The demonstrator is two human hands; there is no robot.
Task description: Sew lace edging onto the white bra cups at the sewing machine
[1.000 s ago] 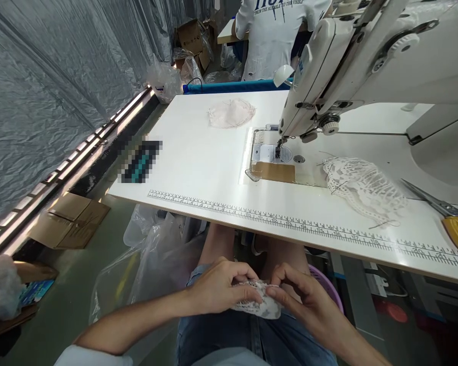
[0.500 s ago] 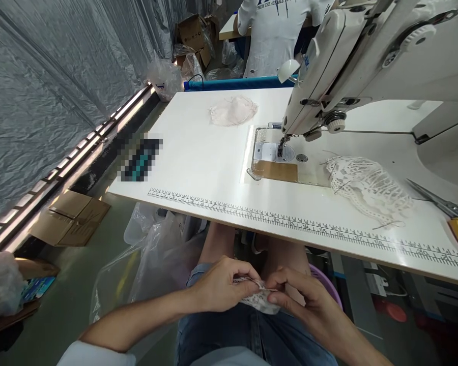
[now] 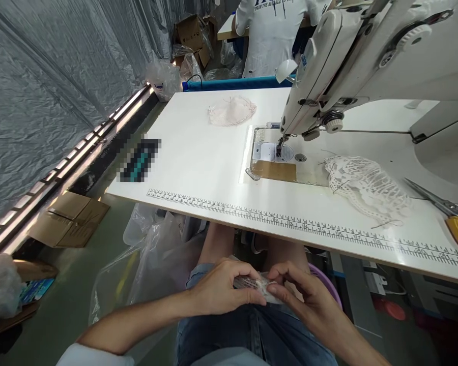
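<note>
Step, I judge: working the lace (image 3: 262,286) by its edge | Fingers: my left hand (image 3: 223,285) and right hand (image 3: 309,291) both pinch it | Where: over my lap (image 3: 234,333) | Next: probably wants a light, even grip

The held lace (image 3: 264,286) is white openwork, the patch (image 3: 232,111) pale pink, the tabletop (image 3: 198,152) white with black ruler marks (image 3: 290,223)

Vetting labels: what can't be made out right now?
Head view throughout:
Held white lace: partly covered by left hand and right hand.
Yellow-and-red-handled metal scissors: handles cut off by right edge.
White sewing machine: cut off by top and right edges.
Dark-and-teal patch: pixelated, unidentifiable.
</note>
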